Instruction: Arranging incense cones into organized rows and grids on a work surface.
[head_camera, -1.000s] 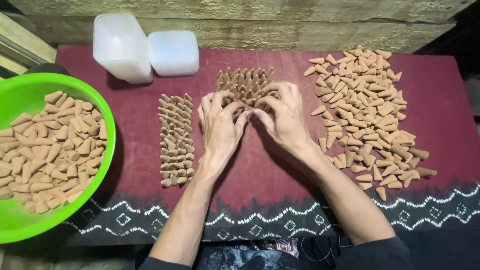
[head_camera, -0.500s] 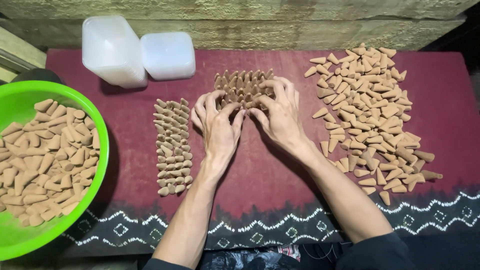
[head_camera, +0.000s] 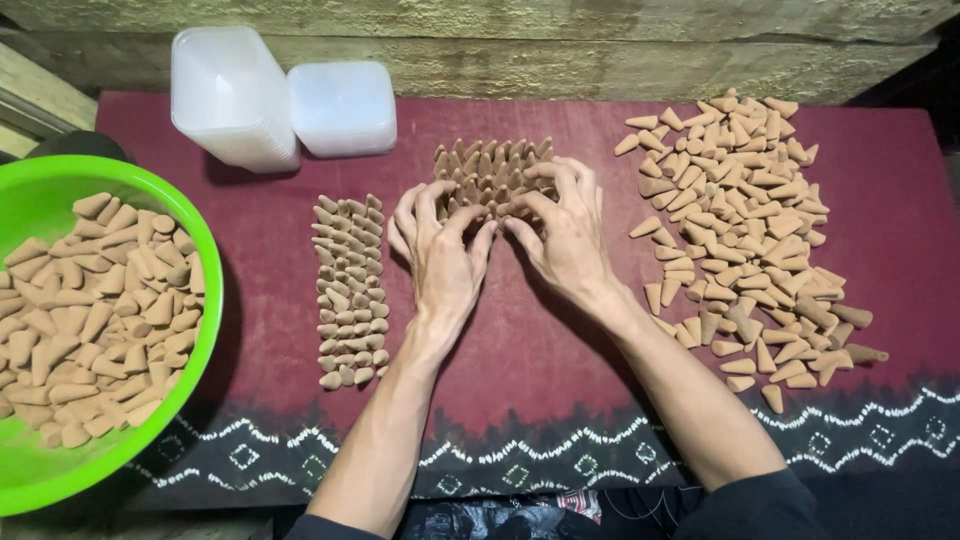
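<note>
My left hand (head_camera: 442, 258) and my right hand (head_camera: 566, 232) rest side by side on a dark red cloth (head_camera: 520, 350), fingers curled around the near side of a tight cluster of upright tan cones (head_camera: 492, 172). The fingertips of both hands touch the cluster's front cones. Whether any cone is pinched between the fingers is hidden. A long block of cones lying in neat rows (head_camera: 350, 290) sits just left of my left hand. A loose heap of the same cones (head_camera: 745, 230) spreads out right of my right hand.
A bright green bowl (head_camera: 205, 260) full of cones stands at the left edge. Two translucent white plastic containers (head_camera: 232, 95) stand at the back left, against a rough stone ledge (head_camera: 560, 40). The cloth's near border is black with white patterns.
Both hands stayed on the upright cluster with only small finger movements. The view shifted slightly, so everything sits a little lower and left.
</note>
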